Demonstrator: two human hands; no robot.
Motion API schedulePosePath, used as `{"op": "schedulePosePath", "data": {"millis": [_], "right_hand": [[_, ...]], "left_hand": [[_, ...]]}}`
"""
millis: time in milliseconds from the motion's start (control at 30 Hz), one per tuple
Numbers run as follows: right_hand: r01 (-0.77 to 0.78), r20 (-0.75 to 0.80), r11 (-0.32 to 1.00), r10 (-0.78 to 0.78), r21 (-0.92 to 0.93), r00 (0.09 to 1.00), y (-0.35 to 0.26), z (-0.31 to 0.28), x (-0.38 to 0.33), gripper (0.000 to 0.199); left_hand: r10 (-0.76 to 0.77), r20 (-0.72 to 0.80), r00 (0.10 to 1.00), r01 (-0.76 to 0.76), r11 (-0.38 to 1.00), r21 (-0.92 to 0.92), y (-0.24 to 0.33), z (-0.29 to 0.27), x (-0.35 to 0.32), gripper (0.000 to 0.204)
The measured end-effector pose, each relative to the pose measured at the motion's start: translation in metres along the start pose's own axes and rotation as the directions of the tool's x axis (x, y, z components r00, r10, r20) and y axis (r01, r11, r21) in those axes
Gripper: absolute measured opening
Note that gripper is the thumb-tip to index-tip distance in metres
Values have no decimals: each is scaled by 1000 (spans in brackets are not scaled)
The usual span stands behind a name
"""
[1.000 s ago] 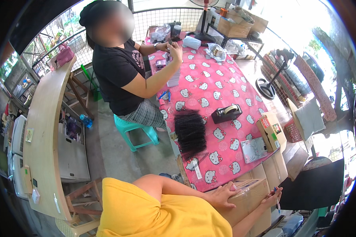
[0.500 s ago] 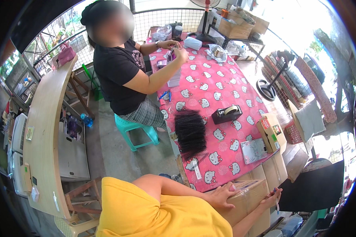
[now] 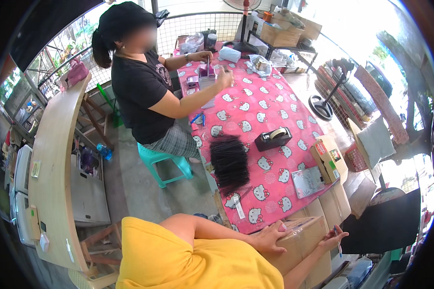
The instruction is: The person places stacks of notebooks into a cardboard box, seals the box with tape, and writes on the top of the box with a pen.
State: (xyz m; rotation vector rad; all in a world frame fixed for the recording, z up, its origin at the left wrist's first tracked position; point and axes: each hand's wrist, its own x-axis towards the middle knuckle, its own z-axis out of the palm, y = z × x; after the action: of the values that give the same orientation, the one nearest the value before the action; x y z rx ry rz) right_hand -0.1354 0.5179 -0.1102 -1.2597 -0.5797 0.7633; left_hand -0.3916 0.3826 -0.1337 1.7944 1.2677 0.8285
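My left hand lies on the top of a taped brown cardboard box at the near end of the table, its fingers spread over the box's edge. Beside the box's right side is my right hand, its fingers closed around a thin blue-and-white pen. The pen points downward and is partly hidden by the fingers. Closest to the left hand on the table is a small white strip. A flat grey patterned pad lies just beyond the box.
A pink patterned cloth covers the table. On it are a bundle of black bristly strands, a black tape dispenser and an opened carton. A co-worker sits on a turquoise stool, handling purple packs.
The co-worker's hands have moved apart over the purple packs. The whole view has shifted slightly. My hands keep their places on the box and the pen.
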Motion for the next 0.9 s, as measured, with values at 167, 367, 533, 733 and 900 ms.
{"op": "schedulePosePath", "data": {"millis": [167, 367, 533, 733, 900], "right_hand": [[2, 0, 1000, -2, -23, 1000, -5, 5, -7, 68], [-10, 4, 1000, 10, 4, 1000, -3, 5, -3, 66], [11, 12, 1000, -11, -25, 1000, 2, -2, 3, 63], [30, 46, 997, -27, -65, 999, -9, 12, -11, 64], [21, 71, 999, -17, -49, 997, -2, 6, -5, 59]], "left_hand": [[-21, 11, 1000, 21, 1000, 7, 3, -3, 0, 84], [-3, -8, 1000, 3, 999, 45, 2, -2, 0, 83], [33, 8, 999, -33, 999, 37, -6, 5, 3, 83], [38, -7, 999, -38, 999, 9, -2, -1, 1, 82], [56, -16, 998, -56, 998, -14, -6, 2, 2, 81]]}}
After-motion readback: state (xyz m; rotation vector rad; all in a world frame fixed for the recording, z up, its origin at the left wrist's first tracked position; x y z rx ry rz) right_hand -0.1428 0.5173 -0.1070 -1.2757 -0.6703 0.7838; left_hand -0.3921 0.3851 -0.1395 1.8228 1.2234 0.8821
